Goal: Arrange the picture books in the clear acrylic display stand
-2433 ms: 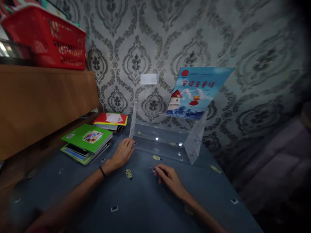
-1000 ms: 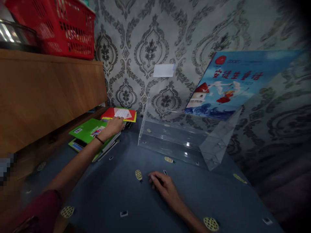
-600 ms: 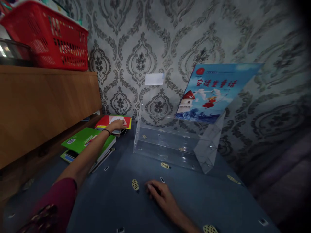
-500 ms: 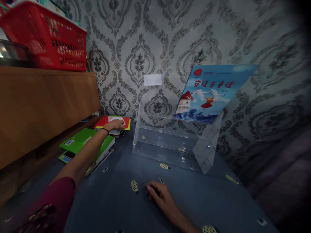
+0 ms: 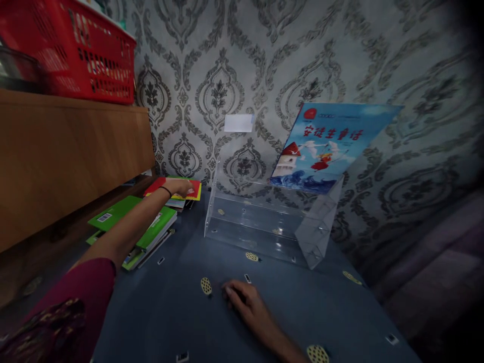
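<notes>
Head view, left to right: a metal vessel (image 5: 17,70), cut by the frame edge, stands beside a red basket (image 5: 102,65) with slotted sides, both on a wooden cabinet (image 5: 75,146). Below, a maroon sleeve (image 5: 85,287) leads to the left forearm, which crosses above a green book (image 5: 115,209); this lies on top of a small stack on the dark blue surface (image 5: 181,307). The left hand (image 5: 180,188), with a dark band (image 5: 165,191) at its wrist, reaches over a second pile just behind, its fingers stretched across the red-covered book (image 5: 156,185) on top; whether they grip it, I cannot tell. To the right, a clear tiered stand (image 5: 249,224) sits on the surface near the patterned wall (image 5: 219,85), with a white label (image 5: 239,123) at its upper left. In front of the stand, well apart from both piles, the right hand (image 5: 247,304) rests on the surface, fingers loosely curled and half open, with nothing visible in them. Farther right, a blue book (image 5: 325,151) with red lettering leans back, cover outward, on the upper right part of the stand.
</notes>
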A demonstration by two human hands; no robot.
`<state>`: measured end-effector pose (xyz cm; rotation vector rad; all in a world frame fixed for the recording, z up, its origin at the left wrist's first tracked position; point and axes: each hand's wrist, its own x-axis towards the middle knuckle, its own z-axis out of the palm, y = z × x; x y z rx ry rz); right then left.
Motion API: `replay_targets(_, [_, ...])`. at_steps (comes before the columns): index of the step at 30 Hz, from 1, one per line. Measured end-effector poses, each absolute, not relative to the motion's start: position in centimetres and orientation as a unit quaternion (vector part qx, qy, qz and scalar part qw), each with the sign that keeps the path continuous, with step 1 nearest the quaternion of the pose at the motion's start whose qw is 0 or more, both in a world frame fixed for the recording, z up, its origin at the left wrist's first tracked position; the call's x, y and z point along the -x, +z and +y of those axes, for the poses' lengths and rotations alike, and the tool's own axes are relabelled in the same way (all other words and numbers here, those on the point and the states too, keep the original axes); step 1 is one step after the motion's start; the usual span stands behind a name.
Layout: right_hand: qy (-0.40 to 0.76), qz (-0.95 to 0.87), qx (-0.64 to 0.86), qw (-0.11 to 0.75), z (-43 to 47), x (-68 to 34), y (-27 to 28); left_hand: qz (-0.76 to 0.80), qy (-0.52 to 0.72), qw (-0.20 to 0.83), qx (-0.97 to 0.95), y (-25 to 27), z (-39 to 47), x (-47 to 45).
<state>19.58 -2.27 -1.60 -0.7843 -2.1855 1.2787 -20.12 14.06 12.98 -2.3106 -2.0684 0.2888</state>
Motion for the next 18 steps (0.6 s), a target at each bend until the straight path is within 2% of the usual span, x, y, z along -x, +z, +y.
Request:
replay_targets(6, [0.455, -0.809, 0.281, 0.243, -2.2, -19.7, -2.2, -0.661, 0.121, 0.041, 0.739, 12.6, 12.4, 19.3])
replay_targets(18, [0.449, -0.814, 0.28, 0.239, -2.1, -19.9, -2.4, -0.664, 0.083, 0.079, 0.739, 11.6, 10.4, 18.9])
